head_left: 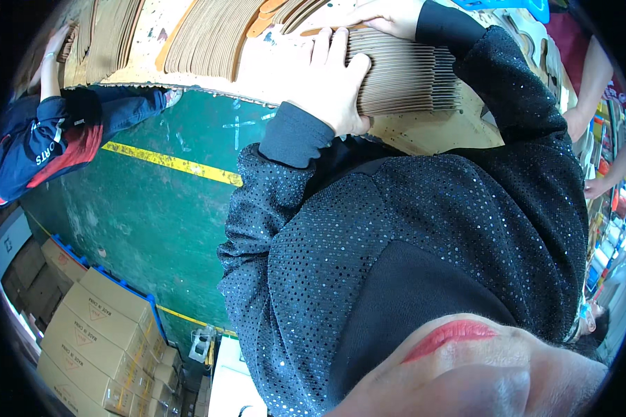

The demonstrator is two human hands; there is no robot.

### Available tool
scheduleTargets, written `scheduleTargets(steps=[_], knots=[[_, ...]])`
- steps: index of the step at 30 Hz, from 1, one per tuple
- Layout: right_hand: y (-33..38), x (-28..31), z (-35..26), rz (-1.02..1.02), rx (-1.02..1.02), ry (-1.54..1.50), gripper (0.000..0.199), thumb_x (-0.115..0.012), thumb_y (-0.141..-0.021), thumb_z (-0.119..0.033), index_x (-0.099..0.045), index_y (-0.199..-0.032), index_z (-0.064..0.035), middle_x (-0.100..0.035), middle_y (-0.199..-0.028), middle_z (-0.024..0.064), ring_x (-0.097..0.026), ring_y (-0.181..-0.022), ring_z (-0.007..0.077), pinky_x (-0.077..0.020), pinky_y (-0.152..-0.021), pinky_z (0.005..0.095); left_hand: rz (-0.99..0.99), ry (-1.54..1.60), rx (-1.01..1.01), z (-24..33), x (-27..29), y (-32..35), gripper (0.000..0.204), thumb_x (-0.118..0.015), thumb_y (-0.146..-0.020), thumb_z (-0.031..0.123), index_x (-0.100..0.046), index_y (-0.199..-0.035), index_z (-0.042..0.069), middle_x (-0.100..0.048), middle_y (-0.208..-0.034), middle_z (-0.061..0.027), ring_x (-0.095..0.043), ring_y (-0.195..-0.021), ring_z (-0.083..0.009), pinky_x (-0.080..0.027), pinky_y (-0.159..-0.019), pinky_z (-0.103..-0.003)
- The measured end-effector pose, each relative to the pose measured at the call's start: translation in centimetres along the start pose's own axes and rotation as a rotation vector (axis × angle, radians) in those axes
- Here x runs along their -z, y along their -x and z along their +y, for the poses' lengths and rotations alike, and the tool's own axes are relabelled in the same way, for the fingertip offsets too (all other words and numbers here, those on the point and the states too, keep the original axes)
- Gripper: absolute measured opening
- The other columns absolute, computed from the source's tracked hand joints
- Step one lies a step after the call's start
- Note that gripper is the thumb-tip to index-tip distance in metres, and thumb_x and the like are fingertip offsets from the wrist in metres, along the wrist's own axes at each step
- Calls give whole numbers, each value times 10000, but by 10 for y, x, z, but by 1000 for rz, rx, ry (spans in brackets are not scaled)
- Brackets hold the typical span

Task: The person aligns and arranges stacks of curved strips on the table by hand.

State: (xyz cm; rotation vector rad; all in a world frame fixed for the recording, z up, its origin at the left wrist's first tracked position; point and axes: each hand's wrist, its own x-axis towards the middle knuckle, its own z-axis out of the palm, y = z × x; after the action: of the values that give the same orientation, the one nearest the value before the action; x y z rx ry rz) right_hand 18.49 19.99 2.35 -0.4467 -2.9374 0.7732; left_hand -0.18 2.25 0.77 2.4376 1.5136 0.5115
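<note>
A row of thin flat brown pieces (396, 80), layered edge to edge, lies on the table in front of me. My left hand (320, 80) rests against the left end of this row, fingers stretched out and thumb apart. Across its far side lies my right hand (389, 15), fingers extended toward the left and touching the top of the row. A smooth orange-brown piece (327, 30) shows by the left fingertips and runs beneath the right fingers. Part of the right fingers' undersides is hidden.
More brown pieces (205, 42) stand in a long row to the left. A co-worker's arm (51, 69) reaches the table at far left; another person's arm (591, 90) is at right. A blue plastic tray (515, 7) sits at the back. Stacked cartons (97, 333) stand on the floor behind.
</note>
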Motion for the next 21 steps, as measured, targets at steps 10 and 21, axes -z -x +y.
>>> scheduleTargets(steps=[10,21], knots=[[7,-16,16,6,38,-124,454,-535,-882,23,-705,-1285,-98,-714,-1171,179,-655,-1099,343,-512,-985,415,66,12,-16,1,4,-2,761,-871,-511,382,-633,-1173,93,-436,-1479,-300,-410,-1379,-497,-398,-1080,-603],[17,-8,-11,130,-302,62,262,-627,-967,-212,-696,-1204,-126,-728,-1105,136,-689,-1048,326,-546,-923,432,-56,2,-15,2,17,-9,833,-891,-519,376,-585,-1242,98,-392,-1504,-296,-381,-1376,-505,-364,-1093,-612]])
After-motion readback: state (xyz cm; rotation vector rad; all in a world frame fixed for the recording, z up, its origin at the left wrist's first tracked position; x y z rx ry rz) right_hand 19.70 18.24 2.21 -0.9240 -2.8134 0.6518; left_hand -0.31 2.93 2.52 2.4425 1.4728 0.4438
